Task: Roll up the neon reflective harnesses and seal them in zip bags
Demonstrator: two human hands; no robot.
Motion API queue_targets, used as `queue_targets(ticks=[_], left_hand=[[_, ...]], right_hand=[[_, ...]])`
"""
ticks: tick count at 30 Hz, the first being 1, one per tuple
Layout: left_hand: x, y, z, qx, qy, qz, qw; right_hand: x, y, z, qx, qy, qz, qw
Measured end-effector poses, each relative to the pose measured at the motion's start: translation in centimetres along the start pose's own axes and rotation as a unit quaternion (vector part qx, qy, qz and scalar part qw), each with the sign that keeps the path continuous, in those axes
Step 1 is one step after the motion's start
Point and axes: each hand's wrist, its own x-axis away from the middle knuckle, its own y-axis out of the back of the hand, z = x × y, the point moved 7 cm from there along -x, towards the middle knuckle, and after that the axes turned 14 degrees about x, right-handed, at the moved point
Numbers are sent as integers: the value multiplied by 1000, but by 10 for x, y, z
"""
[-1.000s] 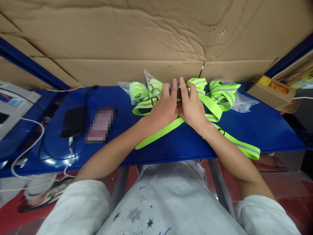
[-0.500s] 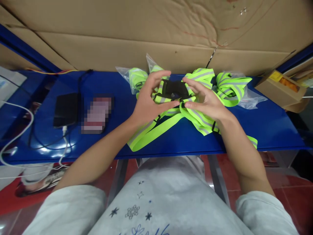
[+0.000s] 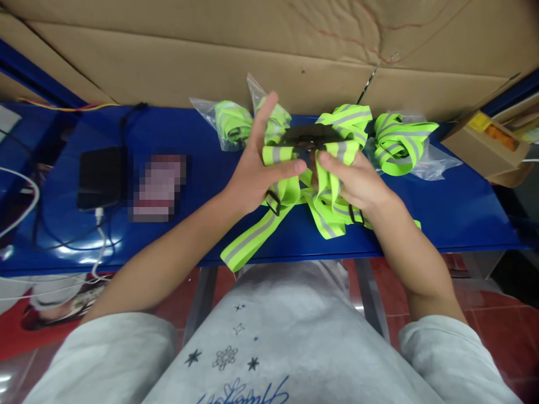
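Observation:
A reflective strap harness [image 3: 251,240], neon yellow with grey stripes and black plastic adjusters, lies bunched at the middle of the blue table. My left hand [image 3: 251,175] holds its left straps, the thumb pressed on them and the index finger pointing up. My right hand [image 3: 365,180] pinches the right straps, thumb on top and fingers hidden behind. Between both hands is a dark piece [image 3: 314,134] of the harness, blurred. One loop of strap hangs over the table's front edge. Behind lies a loose neon bundle [image 3: 347,120].
Neon strap bundles in clear bags lie at the back left [image 3: 233,124] and back right [image 3: 400,143]. On the left are a black device [image 3: 101,178] with a white cable and a pixelated phone [image 3: 158,188]. A cardboard box [image 3: 484,148] stands at right, and a cardboard wall [image 3: 210,67] behind.
The dark piece has tilted away from me and the straps have come up toward me under my thumbs. My right hand has closed on the straps; my left index finger has straightened upward.

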Motion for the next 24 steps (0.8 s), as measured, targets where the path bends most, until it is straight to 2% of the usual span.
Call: queue_targets(ticks=[4, 7, 11, 17, 21, 24], left_hand=[[5, -18, 23, 61, 122, 84, 987], [6, -18, 35, 74, 155, 65, 983], [1, -9, 29, 93, 102, 8, 990], [7, -15, 14, 54, 79, 64, 993], [12, -8, 10, -5, 11, -13, 1000], [13, -8, 9, -41, -21, -31, 998]], right_hand=[[2, 9, 6, 12, -27, -12, 1000], [4, 6, 9, -21, -28, 2, 999], [7, 9, 12, -61, -12, -33, 998], [4, 4, 11, -53, 1, -3, 999], [0, -2, 7, -10, 31, -18, 999], [2, 1, 7, 43, 60, -44, 996]])
